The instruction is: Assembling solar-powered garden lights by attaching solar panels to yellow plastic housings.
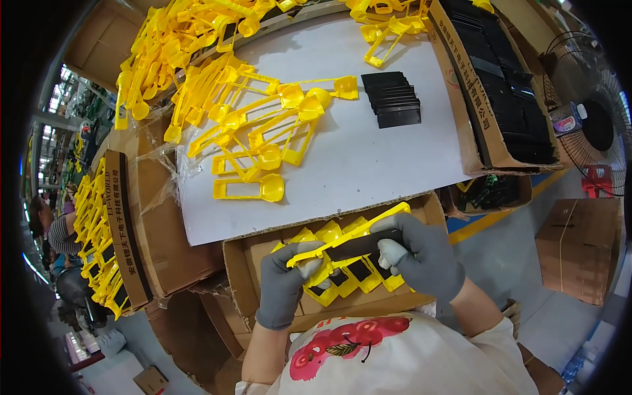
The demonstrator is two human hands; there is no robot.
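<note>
Both of my hands wear grey gloves and hold one yellow plastic frame tilted above an open cardboard box. My left hand is closed round its left end. My right hand grips the right end, its thumb pressing a flat black panel that lies along the frame; I cannot tell whether the panel is fully seated. Below, the cardboard box holds several yellow frames with black panels in them. On the white tabletop beyond, loose yellow frames lie beside a fanned stack of black panels.
A large heap of yellow frames fills the far left. A carton of black panels stands at the right of the table, near a fan. Another carton with filled frames sits left. A person is at the far left.
</note>
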